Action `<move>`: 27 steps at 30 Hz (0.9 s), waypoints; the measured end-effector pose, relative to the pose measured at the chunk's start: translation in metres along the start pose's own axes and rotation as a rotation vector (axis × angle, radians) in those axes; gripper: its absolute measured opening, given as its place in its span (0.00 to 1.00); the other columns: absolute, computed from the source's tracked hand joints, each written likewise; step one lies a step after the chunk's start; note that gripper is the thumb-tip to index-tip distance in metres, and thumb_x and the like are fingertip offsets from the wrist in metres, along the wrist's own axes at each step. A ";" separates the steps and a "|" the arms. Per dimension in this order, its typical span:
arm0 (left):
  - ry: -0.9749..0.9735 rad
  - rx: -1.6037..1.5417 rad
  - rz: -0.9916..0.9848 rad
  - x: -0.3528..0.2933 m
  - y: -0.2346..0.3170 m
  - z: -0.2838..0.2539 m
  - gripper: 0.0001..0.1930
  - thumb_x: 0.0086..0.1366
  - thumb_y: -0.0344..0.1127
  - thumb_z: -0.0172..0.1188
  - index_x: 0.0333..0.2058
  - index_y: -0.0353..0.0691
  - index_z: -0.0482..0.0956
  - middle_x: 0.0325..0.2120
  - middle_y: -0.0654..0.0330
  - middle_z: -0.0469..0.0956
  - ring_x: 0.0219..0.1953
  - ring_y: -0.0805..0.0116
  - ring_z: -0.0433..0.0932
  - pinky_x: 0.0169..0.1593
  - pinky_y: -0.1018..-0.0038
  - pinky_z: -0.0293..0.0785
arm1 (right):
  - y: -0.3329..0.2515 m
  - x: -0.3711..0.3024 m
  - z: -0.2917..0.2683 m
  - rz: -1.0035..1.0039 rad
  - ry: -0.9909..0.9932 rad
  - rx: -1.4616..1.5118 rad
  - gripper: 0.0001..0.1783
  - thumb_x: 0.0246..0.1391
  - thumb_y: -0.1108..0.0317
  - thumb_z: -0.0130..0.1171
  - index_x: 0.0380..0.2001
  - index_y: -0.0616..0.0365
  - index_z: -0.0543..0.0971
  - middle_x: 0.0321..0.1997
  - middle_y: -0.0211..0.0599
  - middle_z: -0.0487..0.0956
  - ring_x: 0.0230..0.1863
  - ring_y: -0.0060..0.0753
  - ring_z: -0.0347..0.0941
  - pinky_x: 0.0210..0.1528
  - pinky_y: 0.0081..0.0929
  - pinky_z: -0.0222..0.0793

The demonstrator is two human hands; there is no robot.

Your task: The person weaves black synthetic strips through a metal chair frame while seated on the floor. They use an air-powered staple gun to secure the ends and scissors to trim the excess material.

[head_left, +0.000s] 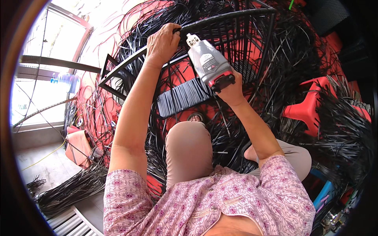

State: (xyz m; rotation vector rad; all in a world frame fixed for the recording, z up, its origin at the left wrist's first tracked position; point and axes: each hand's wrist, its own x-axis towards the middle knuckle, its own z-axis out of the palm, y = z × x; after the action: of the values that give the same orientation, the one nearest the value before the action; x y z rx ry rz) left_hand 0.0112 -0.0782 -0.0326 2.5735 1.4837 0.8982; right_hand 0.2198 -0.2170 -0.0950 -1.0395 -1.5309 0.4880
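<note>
My left hand (162,46) is closed at the curved top rail of a black frame (232,15), with dark strip between its fingers. Right of it, my right hand (232,92) grips a grey power tool (210,63) with red trim and a black base. The tool's pale metal head (192,39) points up at the rail, close to my left fingers; whether it touches cannot be made out. Most of my right fingers are hidden under the tool. Below the rail, a panel wound with dark strips (185,97) forms part of the frame.
Heaps of black strips (295,59) cover much of the red floor (92,104). A red plastic stool (309,104) stands at right, partly under strips. At left are a bundle of strips (73,192), a large water bottle (69,82) and a bright glazed door (53,35).
</note>
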 end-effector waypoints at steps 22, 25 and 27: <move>-0.019 -0.002 -0.057 0.004 0.002 0.000 0.13 0.65 0.41 0.52 0.43 0.43 0.77 0.38 0.53 0.81 0.40 0.51 0.81 0.46 0.58 0.75 | 0.020 0.020 0.016 -0.003 -0.063 -0.090 0.31 0.42 0.67 0.70 0.53 0.55 0.76 0.48 0.46 0.82 0.44 0.51 0.81 0.45 0.37 0.80; -0.017 0.003 -0.053 0.003 0.002 0.000 0.13 0.65 0.42 0.52 0.43 0.44 0.77 0.38 0.54 0.81 0.40 0.51 0.81 0.46 0.58 0.75 | 0.014 0.020 0.017 -0.014 -0.051 -0.098 0.32 0.41 0.67 0.70 0.54 0.55 0.75 0.48 0.47 0.82 0.44 0.50 0.80 0.45 0.37 0.80; -0.011 -0.001 -0.048 0.003 0.001 0.000 0.13 0.65 0.42 0.52 0.43 0.44 0.77 0.38 0.54 0.81 0.40 0.51 0.81 0.46 0.58 0.75 | 0.012 0.019 0.018 0.011 -0.051 -0.098 0.33 0.41 0.67 0.70 0.54 0.56 0.75 0.48 0.47 0.82 0.44 0.50 0.80 0.45 0.36 0.80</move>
State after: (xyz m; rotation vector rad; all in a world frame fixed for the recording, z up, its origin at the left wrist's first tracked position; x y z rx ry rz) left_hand 0.0130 -0.0766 -0.0309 2.5260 1.5349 0.8778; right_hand 0.2083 -0.1907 -0.0980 -1.1187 -1.6081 0.4543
